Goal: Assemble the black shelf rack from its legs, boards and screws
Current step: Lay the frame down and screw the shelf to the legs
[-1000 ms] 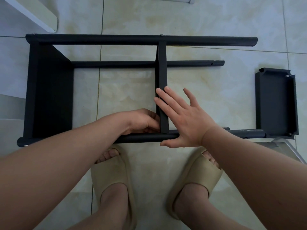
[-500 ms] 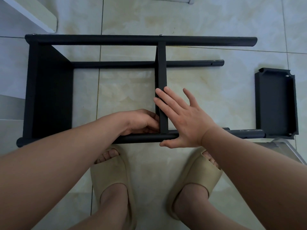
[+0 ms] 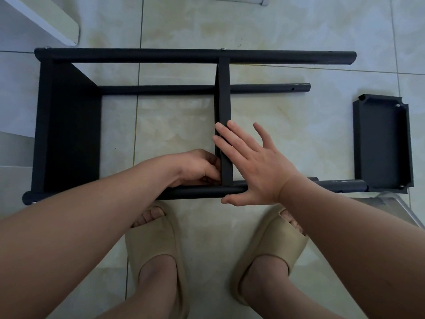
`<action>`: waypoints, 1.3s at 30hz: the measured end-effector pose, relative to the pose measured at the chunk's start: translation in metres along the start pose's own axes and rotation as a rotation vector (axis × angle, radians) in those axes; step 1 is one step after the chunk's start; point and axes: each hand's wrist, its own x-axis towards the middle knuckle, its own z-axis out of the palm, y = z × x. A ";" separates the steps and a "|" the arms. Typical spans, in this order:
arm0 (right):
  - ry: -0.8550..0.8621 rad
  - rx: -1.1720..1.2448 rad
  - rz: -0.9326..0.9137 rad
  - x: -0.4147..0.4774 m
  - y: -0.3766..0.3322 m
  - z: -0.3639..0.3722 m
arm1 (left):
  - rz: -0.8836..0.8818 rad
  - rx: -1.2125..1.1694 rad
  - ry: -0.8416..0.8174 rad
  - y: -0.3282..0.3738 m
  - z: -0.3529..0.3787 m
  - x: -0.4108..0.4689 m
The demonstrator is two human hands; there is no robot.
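Observation:
The black shelf rack lies on its side on the tiled floor. Its far leg (image 3: 195, 55) and near leg (image 3: 197, 192) run left to right, with a third leg (image 3: 184, 89) lower between them. An end board (image 3: 69, 127) closes the left end. The middle board (image 3: 224, 100) stands edge-up across the legs. My right hand (image 3: 250, 164) lies flat with straight fingers against the middle board's right face, thumb by the near leg. My left hand (image 3: 197, 168) is curled at the joint of middle board and near leg; what its fingertips hold is hidden. A loose third board (image 3: 381, 143) lies at the right.
My two feet in beige slippers (image 3: 158, 256) stand just in front of the near leg. A white furniture edge (image 3: 53, 21) sits at the top left. A grey metal object (image 3: 395, 206) shows at the right, below the loose board.

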 end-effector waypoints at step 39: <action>-0.017 0.007 0.004 0.000 -0.001 -0.002 | -0.029 -0.041 -0.114 -0.004 -0.003 0.002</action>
